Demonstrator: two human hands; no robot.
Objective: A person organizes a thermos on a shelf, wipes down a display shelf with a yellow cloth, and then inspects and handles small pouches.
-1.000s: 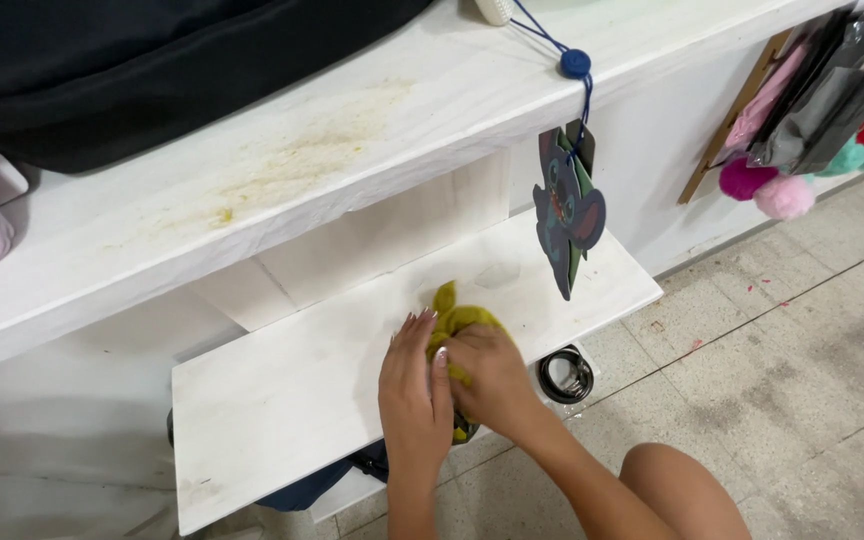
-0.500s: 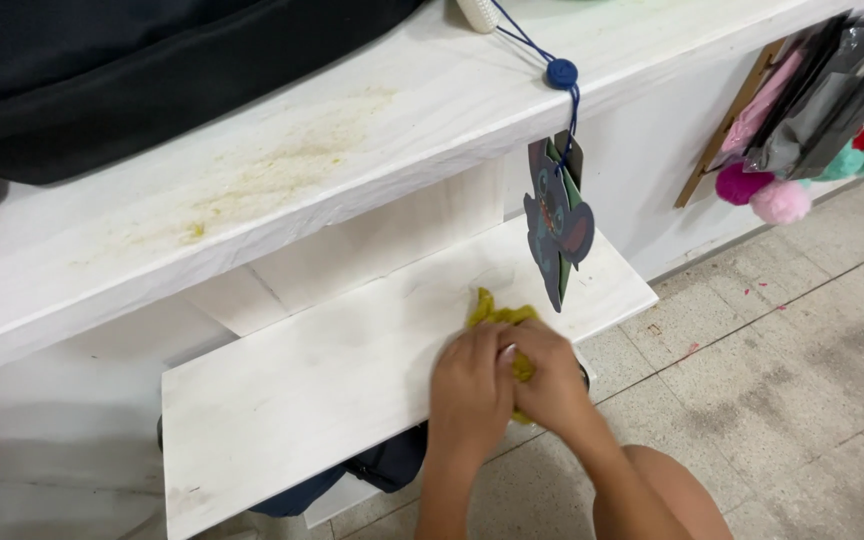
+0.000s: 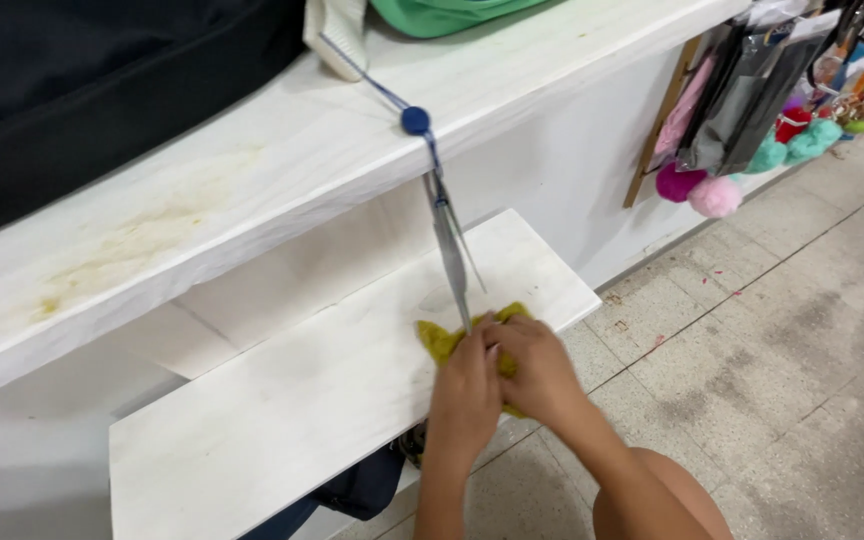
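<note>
White shelving fills the view, above a speckled tile floor (image 3: 772, 330). On the lower shelf (image 3: 282, 410), near its right end, both hands press a yellow-green cloth (image 3: 444, 338): left hand (image 3: 467, 385) and right hand (image 3: 537, 370), each grip closed over it.

Both forearms are extended forward and upward from the lower edge of the view, and they are brought close together at the wrists. The left hand (image 3: 464, 388) is laid palm down, its fingers curled and pointed away from the body. The right hand (image 3: 537, 372) is set just beside it, touching it, with the palm down and the fingers bent inward toward the left. A bare knee is seen below the right forearm.
</note>
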